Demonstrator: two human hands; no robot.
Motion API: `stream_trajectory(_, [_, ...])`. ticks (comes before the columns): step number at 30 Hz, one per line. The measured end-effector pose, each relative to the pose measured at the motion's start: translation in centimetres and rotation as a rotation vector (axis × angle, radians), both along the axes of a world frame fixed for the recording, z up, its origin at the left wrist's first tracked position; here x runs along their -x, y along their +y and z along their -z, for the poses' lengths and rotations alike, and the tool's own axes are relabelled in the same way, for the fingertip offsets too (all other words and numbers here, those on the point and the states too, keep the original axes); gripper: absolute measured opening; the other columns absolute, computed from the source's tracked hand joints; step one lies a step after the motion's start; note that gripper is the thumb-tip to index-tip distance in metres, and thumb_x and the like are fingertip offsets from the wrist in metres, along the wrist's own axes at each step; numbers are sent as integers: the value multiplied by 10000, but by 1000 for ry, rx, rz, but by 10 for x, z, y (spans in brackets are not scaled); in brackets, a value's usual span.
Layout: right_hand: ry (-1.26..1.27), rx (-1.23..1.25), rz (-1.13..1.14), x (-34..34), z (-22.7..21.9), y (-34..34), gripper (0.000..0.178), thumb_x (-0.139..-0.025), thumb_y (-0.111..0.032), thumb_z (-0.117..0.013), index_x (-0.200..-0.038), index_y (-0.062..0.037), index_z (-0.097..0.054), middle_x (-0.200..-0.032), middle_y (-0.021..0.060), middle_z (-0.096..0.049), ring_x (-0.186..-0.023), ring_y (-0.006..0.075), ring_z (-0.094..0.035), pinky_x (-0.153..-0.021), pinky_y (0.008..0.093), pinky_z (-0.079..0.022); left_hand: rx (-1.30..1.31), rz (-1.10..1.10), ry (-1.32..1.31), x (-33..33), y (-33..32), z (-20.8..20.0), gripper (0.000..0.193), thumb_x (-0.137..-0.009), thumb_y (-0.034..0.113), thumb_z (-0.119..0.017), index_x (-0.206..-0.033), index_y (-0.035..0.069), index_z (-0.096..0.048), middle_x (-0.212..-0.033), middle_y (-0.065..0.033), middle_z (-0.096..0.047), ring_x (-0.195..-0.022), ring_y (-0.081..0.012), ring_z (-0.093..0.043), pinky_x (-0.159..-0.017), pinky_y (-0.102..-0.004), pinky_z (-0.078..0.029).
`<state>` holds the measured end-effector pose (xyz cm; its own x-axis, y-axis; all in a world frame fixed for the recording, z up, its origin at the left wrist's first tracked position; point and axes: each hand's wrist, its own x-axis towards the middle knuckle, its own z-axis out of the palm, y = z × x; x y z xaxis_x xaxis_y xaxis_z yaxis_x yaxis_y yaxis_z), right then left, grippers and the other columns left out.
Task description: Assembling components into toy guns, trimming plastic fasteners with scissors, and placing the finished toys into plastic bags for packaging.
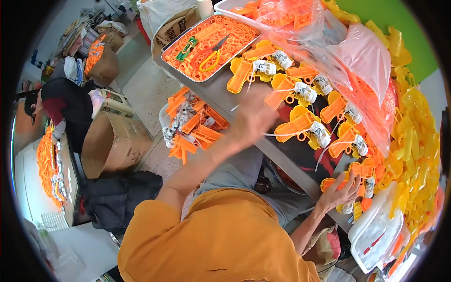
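Observation:
My left hand (256, 115) is blurred by motion over the near left edge of the table, its fingers beside an orange-and-yellow plastic toy piece (281, 88). What it holds, if anything, cannot be made out. To the right, my right hand (339, 191) has its fingers over another orange-and-yellow toy piece (361, 170) near the table's front right. Between the hands lie several similar toy pieces (298, 126) in loose rows. Each has an orange tube-like part, a yellow shell and a white printed part (320, 135); thin white strips (282, 135) stick out of some.
A metal tray (164, 60) of small orange parts holds scissors (210, 58) and a green tool (187, 49). Clear bags (364, 56) of orange parts and a yellow heap (413, 141) line the right. Below stands a tub of parts (192, 122). Another person (70, 113) bends at far left.

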<state>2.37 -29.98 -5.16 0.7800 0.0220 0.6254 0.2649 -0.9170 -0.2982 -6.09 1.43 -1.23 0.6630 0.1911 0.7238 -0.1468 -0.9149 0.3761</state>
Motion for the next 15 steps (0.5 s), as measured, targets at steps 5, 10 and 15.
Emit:
stream_trajectory(5, [-68, 19, -4, 21, -10, -6, 273, -940, -160, -597, -1187, -55, -645, -1343, 117, -535, -1238, 317, -451, -1048, 438, -327, -91, -572, 154, 26, 171, -11, 262, -851, 191, -630, -1059, 33, -633, -1019, -159, -620, -1003, -330, -566, -905, -461, -422])
stream_trajectory(10, [-129, -63, -10, 34, -9, -8, 229, -938, -122, -587, -1131, -32, -672, -1263, 147, -586, -1157, 327, -540, -973, 424, -429, -180, -544, 671, 3, 235, 17, 321, -825, 292, -681, -1036, 52, -658, -904, -145, -648, -885, -319, -623, -771, -416, -487])
stream_trajectory(15, [-102, -46, 80, 48, -33, 20, 194, -900, -48, -609, -1075, -59, -693, -1233, 122, -602, -1151, 307, -538, -986, 405, -422, -64, -308, 636, 29, 321, 38, 274, -890, 253, -613, -976, -7, -632, -832, -172, -650, -792, -302, -634, -716, -424, -475])
